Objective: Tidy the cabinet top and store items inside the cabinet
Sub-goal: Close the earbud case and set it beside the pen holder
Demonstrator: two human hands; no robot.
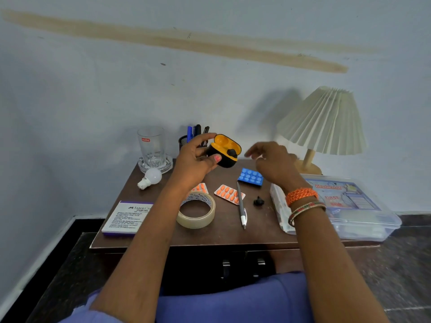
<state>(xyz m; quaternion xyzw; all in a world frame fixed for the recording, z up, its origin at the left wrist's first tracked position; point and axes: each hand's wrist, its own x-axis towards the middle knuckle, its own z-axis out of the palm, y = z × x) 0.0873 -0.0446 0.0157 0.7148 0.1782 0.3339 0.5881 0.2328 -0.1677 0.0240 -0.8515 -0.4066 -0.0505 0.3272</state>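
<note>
barely begun, by the look of it: surface [224,234] of the cabinet crowded with a tape roll [197,212], a stamp pad box [127,217], two orange pill strips [227,193], a blue pill strip [250,177], a pen [241,206], a bulb [150,178], a glass [151,148] on a dish, a pen holder [185,141], a lamp [324,122] and a clear first aid box [349,206] at the right edge. cabinet doors [242,266] below apparently closed, nothing visibly stored yet. left hand [198,157] raised above the surface, fingers and thumb curled round a black and yellow earbud case [225,151], lid flipped up, one black earbud seated inside. second small black earbud [258,201] lying loose on the surface beside the pen, well apart from the case. right hand [272,159] hovering just beside the case, fingers loosely spread and blurred, holding nothing as far as can be told. likely next: loose earbud into the case, lid down, then everything else into the cabinet.
</note>
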